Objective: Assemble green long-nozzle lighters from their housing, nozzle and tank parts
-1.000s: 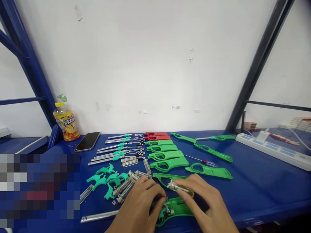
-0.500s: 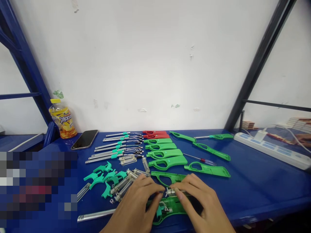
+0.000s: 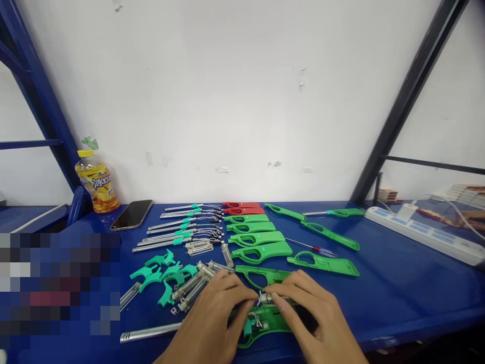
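Note:
My right hand (image 3: 318, 313) pinches a clear lighter fuel tank (image 3: 269, 298) between thumb and fingers. At the tank's left end, the thumb and forefinger of my left hand (image 3: 215, 316) close on its small white end piece, partly hidden by the fingertips. Just beneath lies an open green lighter shell half (image 3: 278, 319) with a teal trigger (image 3: 248, 327), white wires and a long metal tube (image 3: 151, 331) reaching left. Another green shell half (image 3: 271, 276) rests just beyond my hands. Left of my left hand are loose fuel tanks (image 3: 194, 294) and teal triggers (image 3: 166, 293).
Metal tubes with wires (image 3: 166, 240) lie in rows beside red handle shells (image 3: 242, 211) and green ones (image 3: 261, 251). A screwdriver (image 3: 322, 251), phone (image 3: 132, 215), drink bottle (image 3: 97, 184) and power strip (image 3: 424, 235) are around. Pixel blocks cover the lower left.
The view has tilted very slightly. Both hands keep almost the same pose at the fuel tank, and nothing on the table has moved.

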{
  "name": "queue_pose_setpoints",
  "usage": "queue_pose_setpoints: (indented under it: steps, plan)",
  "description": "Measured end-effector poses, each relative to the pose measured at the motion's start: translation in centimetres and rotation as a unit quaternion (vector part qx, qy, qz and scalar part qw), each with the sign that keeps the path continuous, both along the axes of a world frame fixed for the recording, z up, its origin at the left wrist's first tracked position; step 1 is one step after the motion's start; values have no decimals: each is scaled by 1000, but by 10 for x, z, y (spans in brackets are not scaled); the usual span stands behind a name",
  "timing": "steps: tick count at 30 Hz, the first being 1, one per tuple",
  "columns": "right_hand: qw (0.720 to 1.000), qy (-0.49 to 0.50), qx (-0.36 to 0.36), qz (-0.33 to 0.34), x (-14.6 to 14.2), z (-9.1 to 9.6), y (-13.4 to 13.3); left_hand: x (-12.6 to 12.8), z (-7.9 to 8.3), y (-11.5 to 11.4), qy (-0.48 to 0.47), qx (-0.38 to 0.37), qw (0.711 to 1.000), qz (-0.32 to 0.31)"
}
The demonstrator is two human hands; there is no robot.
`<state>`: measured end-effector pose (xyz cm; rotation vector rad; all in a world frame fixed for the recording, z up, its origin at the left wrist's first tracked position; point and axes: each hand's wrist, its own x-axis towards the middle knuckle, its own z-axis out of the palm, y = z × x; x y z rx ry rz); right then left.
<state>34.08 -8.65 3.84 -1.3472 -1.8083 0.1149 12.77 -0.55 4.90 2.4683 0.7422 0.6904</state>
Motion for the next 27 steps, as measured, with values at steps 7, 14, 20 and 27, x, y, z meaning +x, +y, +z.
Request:
queue_pose_setpoints:
  steps: [7, 14, 20, 27]
  plan:
    - [999, 2, -28, 18, -1, 7, -3, 0, -1, 0, -16, 9, 1000, -2]
    - [998, -2, -51, 30, 0, 7, -3, 1, 2, -1, -13, -2, 1000, -14]
    - [1000, -1, -25, 18, 1, 6, -1, -3, -3, 1, -3, -30, 999, 34]
    - [1000, -20, -6, 18, 4, 2, 0, -4, -2, 1, 7, 13, 999, 37]
